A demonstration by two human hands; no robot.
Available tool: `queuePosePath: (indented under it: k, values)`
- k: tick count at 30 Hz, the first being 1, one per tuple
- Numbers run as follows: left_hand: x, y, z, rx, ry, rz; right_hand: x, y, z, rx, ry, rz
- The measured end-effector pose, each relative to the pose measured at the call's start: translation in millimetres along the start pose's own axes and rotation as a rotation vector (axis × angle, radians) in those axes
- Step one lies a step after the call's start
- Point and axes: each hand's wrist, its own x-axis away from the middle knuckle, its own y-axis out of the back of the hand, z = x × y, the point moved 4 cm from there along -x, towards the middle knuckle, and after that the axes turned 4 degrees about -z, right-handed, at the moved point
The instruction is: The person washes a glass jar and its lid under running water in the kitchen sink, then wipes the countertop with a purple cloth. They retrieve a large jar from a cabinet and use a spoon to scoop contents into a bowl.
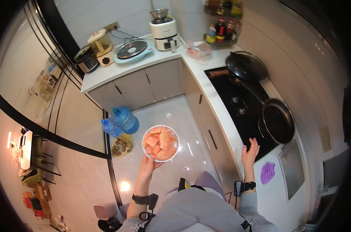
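My left hand (149, 166) grips the near rim of a round plate (177, 144) with a striped edge, held out above the floor. Heaped on it are pinkish-orange fruit pieces (161, 143), perhaps peeled pomelo or grapefruit. Holding nothing, my right hand (250, 152) hovers near the front edge of the black gas hob (241, 111) with its fingers apart. Beyond that hand, a black frying pan (278, 120) sits on the near burner. A purple cloth (268, 173) lies on the white counter to the right of my right wrist.
A lidded wok (246, 66) stands on the far burner. Along the back counter are an air fryer (164, 33), a light-blue electric pan (133, 51) and a rice cooker (87, 59). Blue water jugs (125, 120) and a bag of round brown produce (121, 146) stand on the floor, left of the plate.
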Motion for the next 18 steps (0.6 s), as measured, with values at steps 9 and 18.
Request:
queuePosePath:
  k: [9, 18]
  values:
    - [-144.8, 64.9, -65.1, 0.134, -0.012, -0.158, -108.4, -215.3, 210.7, -0.511, 0.074, 0.615]
    - [-258.1, 186.9, -154.0, 0.354, -0.215, -0.551, -198.6, -406.6, 471.1, -0.674, 0.51, 1.017]
